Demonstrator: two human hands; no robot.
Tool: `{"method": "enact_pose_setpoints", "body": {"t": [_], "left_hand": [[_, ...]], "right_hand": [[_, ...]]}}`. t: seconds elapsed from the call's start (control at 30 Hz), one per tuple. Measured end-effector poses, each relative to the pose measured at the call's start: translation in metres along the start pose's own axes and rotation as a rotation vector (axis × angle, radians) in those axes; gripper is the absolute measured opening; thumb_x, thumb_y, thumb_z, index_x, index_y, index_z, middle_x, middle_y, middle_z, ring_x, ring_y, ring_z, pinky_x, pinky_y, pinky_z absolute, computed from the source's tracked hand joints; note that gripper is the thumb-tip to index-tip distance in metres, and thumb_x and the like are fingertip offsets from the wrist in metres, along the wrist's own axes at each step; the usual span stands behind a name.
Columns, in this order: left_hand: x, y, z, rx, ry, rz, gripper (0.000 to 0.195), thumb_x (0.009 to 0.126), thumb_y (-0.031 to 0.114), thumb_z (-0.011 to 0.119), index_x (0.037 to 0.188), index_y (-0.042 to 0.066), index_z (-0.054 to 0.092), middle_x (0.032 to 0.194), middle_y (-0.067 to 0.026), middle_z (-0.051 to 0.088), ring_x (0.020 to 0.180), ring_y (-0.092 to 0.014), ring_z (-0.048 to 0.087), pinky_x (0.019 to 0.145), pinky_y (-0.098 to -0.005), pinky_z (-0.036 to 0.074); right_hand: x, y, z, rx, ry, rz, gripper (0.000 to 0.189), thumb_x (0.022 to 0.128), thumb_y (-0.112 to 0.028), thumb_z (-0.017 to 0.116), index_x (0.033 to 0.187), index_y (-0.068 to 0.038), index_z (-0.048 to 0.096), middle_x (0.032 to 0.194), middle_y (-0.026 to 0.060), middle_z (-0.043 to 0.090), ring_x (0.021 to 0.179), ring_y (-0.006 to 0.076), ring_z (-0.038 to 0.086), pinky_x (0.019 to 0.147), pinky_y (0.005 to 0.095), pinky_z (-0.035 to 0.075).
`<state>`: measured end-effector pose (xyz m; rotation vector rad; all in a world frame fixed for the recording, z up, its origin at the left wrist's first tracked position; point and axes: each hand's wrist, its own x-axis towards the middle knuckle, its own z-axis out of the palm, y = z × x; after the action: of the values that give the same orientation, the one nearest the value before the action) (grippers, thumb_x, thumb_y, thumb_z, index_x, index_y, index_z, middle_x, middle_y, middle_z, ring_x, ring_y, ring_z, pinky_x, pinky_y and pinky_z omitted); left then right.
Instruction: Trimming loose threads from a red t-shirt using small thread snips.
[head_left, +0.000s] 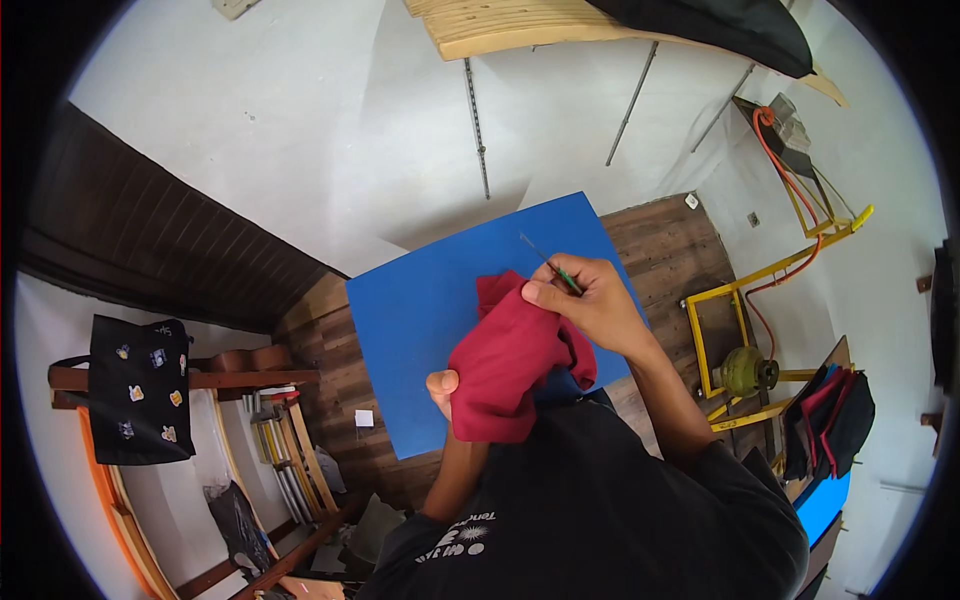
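A piece of dark red fabric (499, 352) is stretched between my two hands over a blue tabletop (420, 322). My left hand (444, 390) grips its lower left edge, thumb on top and the fingers mostly hidden beneath. At the upper right, my right hand (581, 292) pinches the cloth between thumb and finger. The same hand also holds a slim tool with a green handle (568, 280) and a thin metal shaft pointing up and left. What kind of tool it is I cannot tell. Part of the fabric hangs down below my right hand.
Right of the table stands a yellow metal frame (697, 337) with a green gas cylinder (744, 371) and an orange hose (780, 161). Black and red fabrics (832, 420) hang farther right. At left are wooden shelving (247, 377) and a black tote bag (142, 390). A white wall rises ahead.
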<state>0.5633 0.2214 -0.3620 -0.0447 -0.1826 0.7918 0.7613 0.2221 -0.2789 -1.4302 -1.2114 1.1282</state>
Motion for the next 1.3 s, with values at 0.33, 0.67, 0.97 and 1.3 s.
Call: {"method": "enact_pose_setpoints", "body": {"t": [0.33, 0.67, 0.97, 1.3], "left_hand": [[-0.034, 0.004, 0.015, 0.522, 0.126, 0.092, 0.067, 0.082, 0.027, 0.051, 0.136, -0.009, 0.035, 0.136, -0.0242, 0.046, 0.123, -0.035, 0.048, 0.105, -0.0447, 0.036], [-0.047, -0.005, 0.028, 0.534, 0.091, 0.228, 0.07, 0.081, 0.028, 0.052, 0.135, -0.013, 0.034, 0.133, -0.0235, 0.049, 0.119, -0.032, 0.052, 0.099, -0.0388, 0.042], [-0.054, -0.017, 0.028, 0.52, 0.088, 0.187, 0.064, 0.08, 0.024, 0.051, 0.13, -0.015, 0.039, 0.126, -0.0243, 0.054, 0.111, -0.03, 0.057, 0.094, -0.0359, 0.045], [-0.053, -0.031, 0.041, 0.641, 0.09, 0.207, 0.067, 0.079, 0.025, 0.055, 0.13, -0.015, 0.039, 0.123, -0.0222, 0.056, 0.107, -0.026, 0.059, 0.09, -0.0328, 0.046]], "right_hand": [[-0.012, 0.003, 0.02, -0.134, 0.235, -0.154, 0.027, 0.088, -0.024, 0.067, 0.079, 0.0, 0.059, 0.06, 0.0008, 0.05, 0.055, 0.0068, 0.042, 0.05, 0.0243, 0.035], [-0.07, -0.005, 0.037, -0.421, 0.289, -0.347, 0.031, 0.086, -0.024, 0.068, 0.071, 0.001, 0.056, 0.05, 0.0098, 0.044, 0.045, 0.0109, 0.041, 0.043, 0.0291, 0.033], [-0.08, 0.004, 0.045, -0.508, 0.288, -0.37, 0.034, 0.088, -0.026, 0.067, 0.072, 0.001, 0.056, 0.053, 0.0141, 0.05, 0.042, 0.0193, 0.044, 0.042, 0.0315, 0.035], [-0.09, -0.001, 0.046, -0.554, 0.182, -0.357, 0.033, 0.089, -0.026, 0.065, 0.076, 0.003, 0.056, 0.058, 0.0199, 0.055, 0.053, 0.0344, 0.059, 0.046, 0.0386, 0.043]]}}
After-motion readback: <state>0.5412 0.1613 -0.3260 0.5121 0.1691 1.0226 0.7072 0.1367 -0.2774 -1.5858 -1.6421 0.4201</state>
